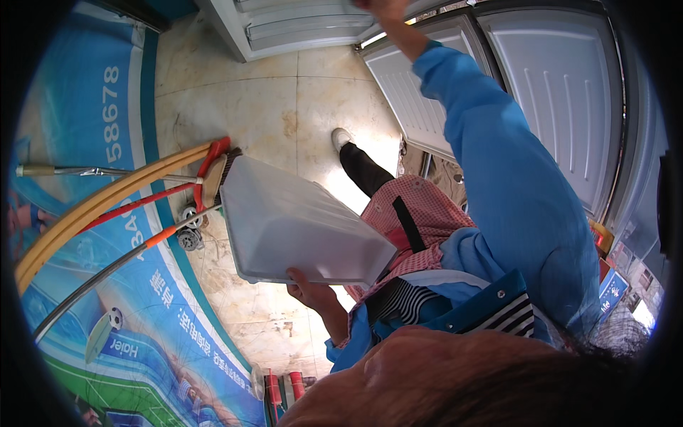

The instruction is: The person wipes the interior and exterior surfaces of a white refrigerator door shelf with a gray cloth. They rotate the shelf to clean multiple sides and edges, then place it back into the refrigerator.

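Note:
My left hand (312,292) grips the lower rim of a translucent grey plastic bin (304,229), thumb on its outside. The bin is tilted in front of my apron (421,197). My right hand (388,9) reaches up to the top edge of the picture, where it is partly cut off. It is nearest to a white appliance door or panel with clear shelves (309,29). A small dark red thing shows at its fingers; whether it is held I cannot tell. My right arm, in a blue sleeve (496,133), crosses in front of white ribbed door panels (549,101).
A brush with a red head (211,173) and several long handles (106,205) lean at the left, against a blue printed banner (80,123) bearing writing. My shoe (341,137) stands on the stained tile floor (240,101). Red-handled things (275,389) are at the bottom.

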`<state>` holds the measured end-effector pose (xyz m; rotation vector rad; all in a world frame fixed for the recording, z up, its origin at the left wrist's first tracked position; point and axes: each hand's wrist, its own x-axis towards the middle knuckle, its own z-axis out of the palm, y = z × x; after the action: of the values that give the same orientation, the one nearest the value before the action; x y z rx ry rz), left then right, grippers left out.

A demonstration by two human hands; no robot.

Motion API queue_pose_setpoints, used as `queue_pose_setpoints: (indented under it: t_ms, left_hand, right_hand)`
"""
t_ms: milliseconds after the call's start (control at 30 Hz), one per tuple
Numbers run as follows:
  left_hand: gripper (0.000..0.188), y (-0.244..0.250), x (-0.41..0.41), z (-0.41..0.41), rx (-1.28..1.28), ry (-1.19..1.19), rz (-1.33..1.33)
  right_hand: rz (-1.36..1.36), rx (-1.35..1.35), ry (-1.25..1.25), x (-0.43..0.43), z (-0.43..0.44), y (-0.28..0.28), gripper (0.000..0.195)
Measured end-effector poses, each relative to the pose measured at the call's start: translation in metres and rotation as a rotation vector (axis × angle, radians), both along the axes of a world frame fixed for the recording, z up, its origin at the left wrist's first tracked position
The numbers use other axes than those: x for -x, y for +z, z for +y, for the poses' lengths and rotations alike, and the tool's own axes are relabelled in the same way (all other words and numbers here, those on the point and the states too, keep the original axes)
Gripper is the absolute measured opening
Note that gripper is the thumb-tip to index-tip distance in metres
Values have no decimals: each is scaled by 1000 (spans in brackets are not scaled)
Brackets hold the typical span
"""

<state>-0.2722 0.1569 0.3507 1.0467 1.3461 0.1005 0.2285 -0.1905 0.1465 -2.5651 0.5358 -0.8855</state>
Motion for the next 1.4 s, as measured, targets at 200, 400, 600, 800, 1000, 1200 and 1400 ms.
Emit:
queue_pose_setpoints:
  t_ms: [200, 400, 600, 800, 1000, 1200, 1400]
  left_hand:
    - [48, 3, -10, -9, -2, -63, -64]
    - [50, 5, -5, -10, -1, 11, 13]
    - [45, -1, 5, -1, 9, -13, -43]
    - [41, -4, 5, -2, -28, -5, -72]
    - [46, -4, 1, 7, 6, -134, -35]
    - [44, 4, -17, 5, -23, 18, -46]
    - [50, -5, -6, 12, -3, -84, 17]
  right_hand:
    - [109, -653, 244, 12, 64, 50, 40]
    - [15, -747, -30, 31, -43, 53, 36]
    - [119, -451, 135, 1, 95, 39, 39]
    - [188, -972, 357, 4, 112, 59, 38]
    - [-140, -212, -234, 30, -119, 36, 37]
    - [39, -877, 284, 17, 42, 49, 35]
    - [124, -1396, 468, 6, 169, 149, 35]
